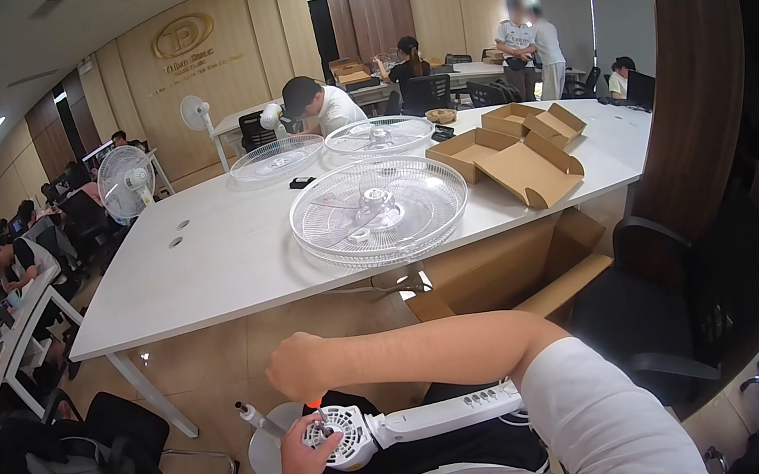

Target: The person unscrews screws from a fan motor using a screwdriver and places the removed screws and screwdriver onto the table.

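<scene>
A white fan motor housing [346, 436] with a round slotted end lies across my lap. Its white neck [451, 411], with a row of buttons, runs to the right. My left hand [302, 454] grips the slotted end, with fingers around the screwdriver's tip. Above it, my right hand [297, 365] is closed in a fist over a screwdriver [314, 404], whose orange part shows below the fist. The tip points down at the housing; the exact contact is hidden by my fingers. Beside my left hand stands a white round base with a short pole [254, 414].
Ahead, a white table [234, 278] carries a fan grille with clear blades [379, 206], two more grilles behind it and open cardboard boxes [531, 172]. A large open carton [507, 270] sits underneath. Chairs stand left [120, 465] and right [663, 319]. Other people work farther back.
</scene>
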A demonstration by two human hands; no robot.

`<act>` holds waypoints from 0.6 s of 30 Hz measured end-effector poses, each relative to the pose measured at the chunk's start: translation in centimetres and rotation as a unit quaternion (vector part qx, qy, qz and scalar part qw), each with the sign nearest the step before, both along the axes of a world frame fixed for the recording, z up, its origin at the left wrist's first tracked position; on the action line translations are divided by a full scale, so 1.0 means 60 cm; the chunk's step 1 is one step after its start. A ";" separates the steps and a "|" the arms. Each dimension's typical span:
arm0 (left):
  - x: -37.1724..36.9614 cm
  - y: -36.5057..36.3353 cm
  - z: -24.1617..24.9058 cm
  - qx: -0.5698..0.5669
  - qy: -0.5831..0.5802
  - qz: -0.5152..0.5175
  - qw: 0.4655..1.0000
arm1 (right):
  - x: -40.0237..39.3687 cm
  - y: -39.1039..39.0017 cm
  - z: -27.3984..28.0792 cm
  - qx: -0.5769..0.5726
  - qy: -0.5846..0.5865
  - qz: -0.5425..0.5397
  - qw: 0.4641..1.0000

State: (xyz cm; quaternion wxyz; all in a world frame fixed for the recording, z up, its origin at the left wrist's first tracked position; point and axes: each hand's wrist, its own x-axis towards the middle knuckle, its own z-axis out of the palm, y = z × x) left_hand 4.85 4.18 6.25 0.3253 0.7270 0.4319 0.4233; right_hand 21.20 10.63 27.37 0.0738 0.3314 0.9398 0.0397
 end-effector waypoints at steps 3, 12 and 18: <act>0.001 0.003 -0.006 -0.008 -0.009 -0.004 1.000 | 0.016 0.008 0.007 -0.066 0.065 0.069 0.993; 0.007 -0.011 0.025 -0.029 -0.006 0.009 1.000 | 0.011 -0.009 0.020 -0.020 0.051 -0.063 0.996; 0.009 -0.015 0.032 -0.020 0.002 0.024 1.000 | 0.043 0.015 0.005 -0.051 0.162 0.092 0.981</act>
